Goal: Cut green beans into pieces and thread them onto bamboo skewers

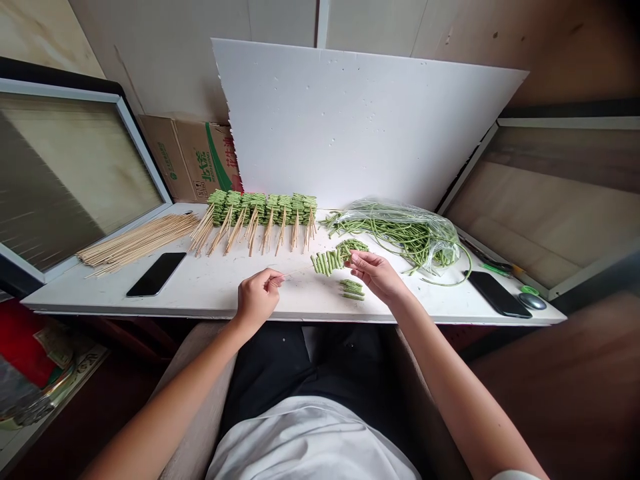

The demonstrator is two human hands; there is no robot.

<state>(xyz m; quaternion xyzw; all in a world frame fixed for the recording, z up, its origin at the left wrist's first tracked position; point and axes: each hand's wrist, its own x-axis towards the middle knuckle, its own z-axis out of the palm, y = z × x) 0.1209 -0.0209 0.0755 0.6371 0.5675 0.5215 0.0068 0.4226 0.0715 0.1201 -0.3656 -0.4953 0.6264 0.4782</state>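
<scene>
Skewer [296, 273] pinched, left fingers [273, 277]; right fingers [356, 261] seemingly grip beans [327, 261].

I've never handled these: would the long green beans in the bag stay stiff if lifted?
Probably floppy: the long green beans curl and tangle, one strand looping across the table. Likely light, being so thin. They seem unlikely to roll, lying bent.

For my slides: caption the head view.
Left hand pinches a skewer; right hand holds cut long-bean pieces at its tip.
</scene>
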